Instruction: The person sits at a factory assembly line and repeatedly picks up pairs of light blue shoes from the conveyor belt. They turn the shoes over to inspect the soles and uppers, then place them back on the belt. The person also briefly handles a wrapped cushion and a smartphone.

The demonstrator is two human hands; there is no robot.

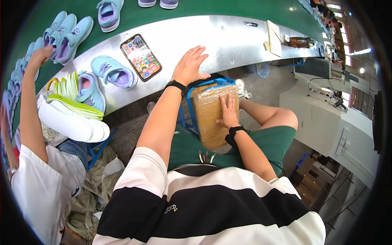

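Note:
My left hand (190, 66) is open, fingers spread, over the edge of the metal bench (192, 36); I cannot tell if it touches the surface. Just below it, between my legs, is a brown wooden stool seat (210, 132) wrapped in see-through film, with a blue metal frame (191, 110). On that seat my right hand (228, 112) lies flat, its fingers apart, gripping nothing. Left of my left hand, a phone (141, 57) with a lit screen lies on the bench. Beside the phone sits a light blue shoe (114, 72) with a purple lining.
At the left, a co-worker's hand (42, 56) reaches to a row of blue shoes (74, 40) on the green surface (163, 12). White insoles (69, 121) and lime-green pieces (77, 107) are stacked nearby. A notepad (274, 38) and dark bottle (300, 42) stand right; a pale cabinet (310, 112) is beyond.

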